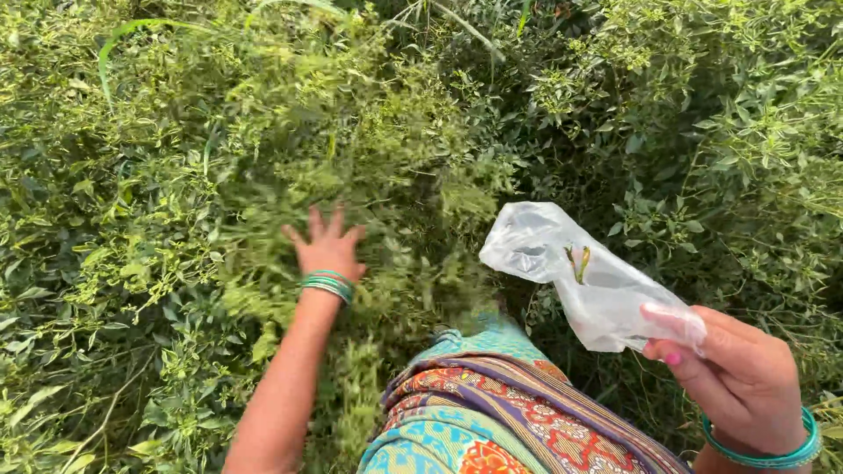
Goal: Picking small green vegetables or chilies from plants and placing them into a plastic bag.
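Observation:
My left hand [325, 244] reaches forward into a dense green leafy plant [290, 149], fingers spread and pressed among blurred foliage; green bangles ring the wrist. At lower right, my right hand [742, 373] pinches a clear thin plastic bag [580, 276] held out over the plants. Inside the bag lie one or two small green chilli peppers [580, 262]. A teal bangle sits on the right wrist.
Bushy green plants [729, 132] fill the whole view on every side. My patterned, multicoloured garment [492, 412] shows at the bottom centre. A dark gap between bushes [571, 167] runs up the middle right.

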